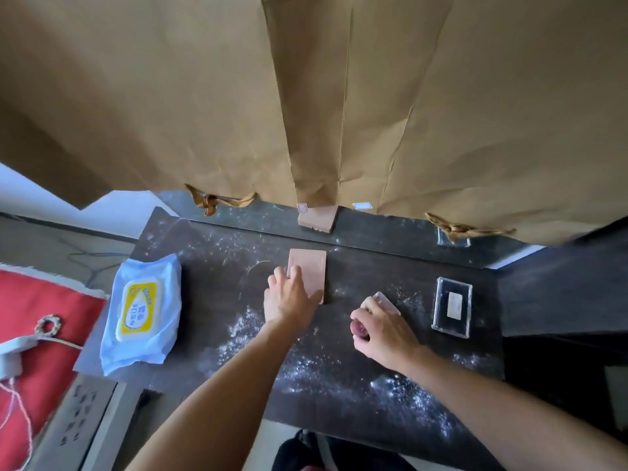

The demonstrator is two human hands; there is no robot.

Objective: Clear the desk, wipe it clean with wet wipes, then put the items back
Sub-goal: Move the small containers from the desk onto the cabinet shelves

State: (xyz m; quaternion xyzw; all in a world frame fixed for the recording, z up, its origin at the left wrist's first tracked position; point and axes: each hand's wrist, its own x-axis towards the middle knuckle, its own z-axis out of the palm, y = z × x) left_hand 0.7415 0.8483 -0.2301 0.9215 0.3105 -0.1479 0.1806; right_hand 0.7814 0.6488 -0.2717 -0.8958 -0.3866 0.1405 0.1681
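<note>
The dark desk [217, 277] is dusted with white powder. At its middle lies a pink rectangular block [311, 266], and my left hand [289, 297] grips its near left corner. My right hand [380, 329] is closed around a small clear case [385, 300] that pokes out past my fingers; a purplish piece shows under my thumb. A pack of wet wipes [142, 314], light blue with a yellow and white lid, rests on the desk's left edge with its lid closed. A clear rectangular case [452, 307] with a white insert lies at the right.
Brown paper [306, 96] hangs over the back of the desk. A tan block [317, 219] and a small clear stand [453, 239] sit under its edge. A red cloth [44, 334] with a cord lies to the left. A dark shelf [560, 287] borders the right.
</note>
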